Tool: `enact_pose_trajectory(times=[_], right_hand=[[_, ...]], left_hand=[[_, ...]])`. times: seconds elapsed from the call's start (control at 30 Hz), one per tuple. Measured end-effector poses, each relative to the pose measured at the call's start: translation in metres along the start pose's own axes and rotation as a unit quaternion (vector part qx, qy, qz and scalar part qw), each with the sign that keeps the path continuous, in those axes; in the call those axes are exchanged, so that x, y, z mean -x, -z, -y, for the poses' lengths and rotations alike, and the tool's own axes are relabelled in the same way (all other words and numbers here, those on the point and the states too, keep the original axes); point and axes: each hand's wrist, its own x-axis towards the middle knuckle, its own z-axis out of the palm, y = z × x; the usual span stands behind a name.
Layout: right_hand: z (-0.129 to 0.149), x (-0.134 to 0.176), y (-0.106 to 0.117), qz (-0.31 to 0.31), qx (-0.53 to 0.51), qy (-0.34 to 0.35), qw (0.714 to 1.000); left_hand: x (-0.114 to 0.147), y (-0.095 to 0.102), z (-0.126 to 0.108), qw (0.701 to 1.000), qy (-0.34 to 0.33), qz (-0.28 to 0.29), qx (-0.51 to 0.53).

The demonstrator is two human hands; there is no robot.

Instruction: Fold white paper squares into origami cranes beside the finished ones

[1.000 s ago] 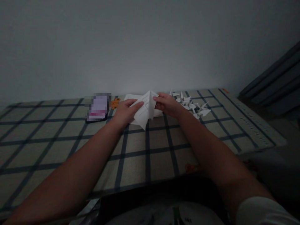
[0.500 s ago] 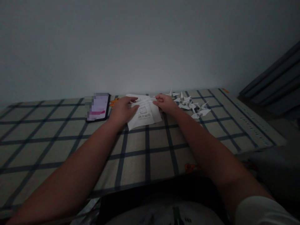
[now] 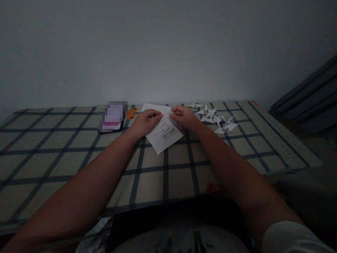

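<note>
A white sheet of paper (image 3: 164,135) with a printed logo and characters hangs between my hands, one corner pointing down toward me. My left hand (image 3: 145,122) pinches its top edge between thumb and fingers. Close beside it, my right hand (image 3: 184,117) grips the same edge with curled fingers. Behind the held sheet, more white paper (image 3: 155,106) lies on the checked cloth. Several folded paper cranes (image 3: 207,114) sit just to the right of my right hand.
A phone (image 3: 113,117) with a lit, partly blurred screen leans or lies left of my left hand. The checked tablecloth (image 3: 152,182) covers the table, which meets a plain wall (image 3: 168,52). Dark folded fabric (image 3: 313,88) hangs at the far right.
My hands have come closer together along the top edge. The paper has turned so that a corner points down toward me, and its lower part reaches nearer.
</note>
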Motion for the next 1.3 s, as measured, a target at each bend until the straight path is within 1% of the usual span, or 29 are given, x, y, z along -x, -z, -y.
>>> enact_pose_trajectory(times=[0.1,0.17,0.27,0.4,0.6,0.73,0.83,0.93,1.07,1.17,1.3], right_hand=[[0.004,0.0,0.001,0.002,-0.008,-0.006,1.0],[0.006,0.0,0.0,-0.001,-0.011,0.0,1.0],[0.007,0.0,-0.001,0.007,-0.01,0.014,1.0],[0.006,0.0,-0.002,0.014,0.021,0.022,0.999],[0.006,0.002,-0.001,0.02,0.049,0.025,0.998],[0.008,0.001,-0.001,0.043,0.039,0.014,0.998],[0.009,0.001,-0.001,0.045,0.055,0.019,0.997],[0.01,0.001,-0.001,0.043,0.081,0.027,0.995],[0.011,0.001,-0.002,0.05,0.082,0.028,0.995],[0.011,0.001,-0.003,0.055,0.088,0.031,0.994],[0.01,0.001,-0.002,0.068,0.097,0.044,0.992]], left_hand=[[0.001,0.0,-0.004,0.999,0.019,0.026,0.029],[0.002,0.0,-0.007,0.998,0.016,0.046,0.03],[0.003,0.001,-0.008,0.998,0.003,0.061,0.022],[0.003,0.002,-0.006,0.998,-0.01,0.058,0.018],[0.006,0.0,-0.009,0.998,0.016,0.042,0.053],[0.007,-0.001,-0.013,0.996,0.025,0.052,0.061],[0.006,-0.002,-0.013,0.996,0.04,0.053,0.066],[0.005,-0.002,-0.009,0.996,0.033,0.053,0.06],[0.005,-0.002,-0.006,0.998,0.018,0.052,0.037],[0.006,-0.001,-0.007,0.999,0.006,0.052,0.017],[0.007,-0.001,-0.009,0.998,-0.012,0.053,0.015]])
